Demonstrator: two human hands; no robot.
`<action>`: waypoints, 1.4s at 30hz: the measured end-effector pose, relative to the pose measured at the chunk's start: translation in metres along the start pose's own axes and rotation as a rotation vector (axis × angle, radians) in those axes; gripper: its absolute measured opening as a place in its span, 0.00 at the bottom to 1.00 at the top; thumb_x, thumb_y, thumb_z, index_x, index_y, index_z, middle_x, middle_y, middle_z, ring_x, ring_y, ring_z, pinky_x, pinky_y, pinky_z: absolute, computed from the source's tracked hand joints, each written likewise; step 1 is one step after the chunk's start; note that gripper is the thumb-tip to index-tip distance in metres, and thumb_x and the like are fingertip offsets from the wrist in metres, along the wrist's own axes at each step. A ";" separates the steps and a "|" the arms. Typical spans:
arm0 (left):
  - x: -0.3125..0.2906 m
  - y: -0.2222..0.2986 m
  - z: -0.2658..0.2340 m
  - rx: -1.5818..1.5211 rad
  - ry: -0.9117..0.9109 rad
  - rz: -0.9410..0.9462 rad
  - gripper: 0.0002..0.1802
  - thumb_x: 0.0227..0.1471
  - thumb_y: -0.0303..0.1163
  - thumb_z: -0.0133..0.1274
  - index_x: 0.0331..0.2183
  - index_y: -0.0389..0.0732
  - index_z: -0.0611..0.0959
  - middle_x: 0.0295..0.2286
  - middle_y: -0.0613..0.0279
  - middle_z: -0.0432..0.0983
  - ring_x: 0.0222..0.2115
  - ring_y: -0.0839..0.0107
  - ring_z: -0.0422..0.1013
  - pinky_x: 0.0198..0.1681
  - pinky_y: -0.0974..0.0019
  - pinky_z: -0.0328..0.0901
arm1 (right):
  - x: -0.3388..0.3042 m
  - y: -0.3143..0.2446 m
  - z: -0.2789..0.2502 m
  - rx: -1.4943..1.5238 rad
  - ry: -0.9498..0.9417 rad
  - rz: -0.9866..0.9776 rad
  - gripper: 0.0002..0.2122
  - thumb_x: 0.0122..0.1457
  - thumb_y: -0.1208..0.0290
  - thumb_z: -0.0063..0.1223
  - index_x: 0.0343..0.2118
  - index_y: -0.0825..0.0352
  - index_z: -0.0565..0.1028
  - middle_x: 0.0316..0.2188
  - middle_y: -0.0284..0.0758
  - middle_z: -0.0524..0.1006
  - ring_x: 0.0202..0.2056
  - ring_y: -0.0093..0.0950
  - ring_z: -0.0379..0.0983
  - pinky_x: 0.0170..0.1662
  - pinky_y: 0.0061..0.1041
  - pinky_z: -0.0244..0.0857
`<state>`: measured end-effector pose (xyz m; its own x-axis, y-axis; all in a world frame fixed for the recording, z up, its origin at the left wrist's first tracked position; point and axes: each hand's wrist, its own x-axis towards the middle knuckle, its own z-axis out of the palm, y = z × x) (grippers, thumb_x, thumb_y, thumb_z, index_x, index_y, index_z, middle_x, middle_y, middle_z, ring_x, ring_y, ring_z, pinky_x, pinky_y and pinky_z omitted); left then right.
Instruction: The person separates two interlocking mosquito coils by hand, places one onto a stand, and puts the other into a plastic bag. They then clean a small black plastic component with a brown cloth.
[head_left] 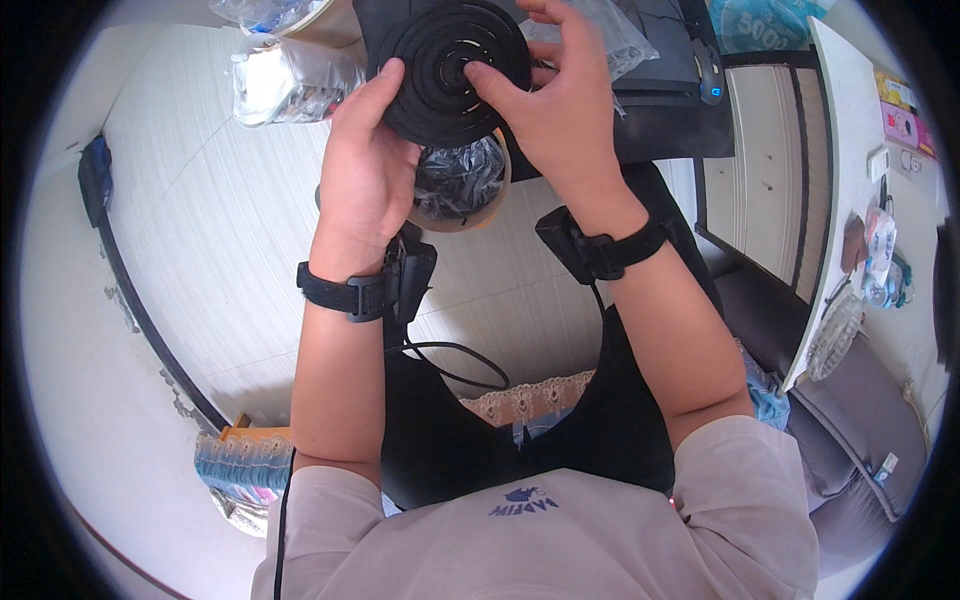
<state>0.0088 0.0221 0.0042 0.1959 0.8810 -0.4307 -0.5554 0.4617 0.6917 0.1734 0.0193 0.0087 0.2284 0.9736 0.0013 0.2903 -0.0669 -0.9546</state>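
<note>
- My left hand [370, 165] grasps the black disc [432, 78] by its left edge.
- My right hand [560, 105] grasps its right side, thumb near centre.
- Disc held up, partly hiding the bin [468, 223].

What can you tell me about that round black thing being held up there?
The black disc is flat-looking, with raised rings or coils, which I can't tell, around its middle. Pale slits show near the centre. It looks matt; its material is unclear. It is held face-up toward the camera, the left hand gripping its left edge and the right hand's thumb touching near its centre. Crumpled black plastic shows just below it in the picture.
</note>
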 end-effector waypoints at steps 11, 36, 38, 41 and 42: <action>0.000 -0.001 0.003 -0.010 -0.001 0.020 0.16 0.63 0.35 0.51 0.46 0.33 0.79 0.43 0.58 0.79 0.44 0.70 0.75 0.51 0.66 0.67 | 0.003 0.036 0.010 -0.271 0.120 -0.541 0.15 0.39 0.66 0.69 0.33 0.62 0.82 0.37 0.34 0.75 0.42 0.38 0.66 0.48 0.36 0.62; -0.002 0.004 0.004 0.093 -0.059 0.030 0.24 0.65 0.46 0.47 0.49 0.35 0.79 0.44 0.60 0.78 0.44 0.72 0.74 0.49 0.66 0.68 | 0.001 0.023 -0.002 -0.343 0.020 -0.479 0.17 0.38 0.66 0.68 0.33 0.66 0.80 0.36 0.36 0.77 0.41 0.37 0.72 0.46 0.32 0.67; -0.002 0.004 0.002 0.103 -0.068 0.031 0.25 0.65 0.47 0.47 0.49 0.34 0.79 0.44 0.60 0.78 0.44 0.72 0.74 0.49 0.66 0.68 | 0.000 0.022 -0.002 -0.337 0.020 -0.471 0.17 0.39 0.66 0.68 0.33 0.67 0.79 0.35 0.36 0.77 0.41 0.37 0.73 0.46 0.32 0.68; -0.003 0.004 0.003 0.108 -0.079 0.028 0.24 0.65 0.46 0.48 0.48 0.34 0.79 0.43 0.60 0.79 0.43 0.73 0.74 0.49 0.67 0.68 | -0.001 0.022 0.000 -0.310 0.019 -0.424 0.17 0.39 0.66 0.68 0.33 0.68 0.79 0.34 0.37 0.77 0.38 0.37 0.74 0.43 0.31 0.69; -0.002 0.004 0.001 0.111 -0.085 0.024 0.24 0.65 0.46 0.48 0.47 0.34 0.79 0.43 0.60 0.79 0.43 0.73 0.74 0.49 0.67 0.68 | -0.001 0.023 0.000 -0.307 0.016 -0.426 0.17 0.39 0.66 0.68 0.33 0.69 0.79 0.33 0.37 0.77 0.37 0.36 0.74 0.42 0.31 0.69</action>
<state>0.0073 0.0221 0.0090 0.2543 0.8952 -0.3659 -0.4686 0.4450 0.7631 0.1797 0.0172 -0.0129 0.0440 0.9251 0.3771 0.6188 0.2711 -0.7373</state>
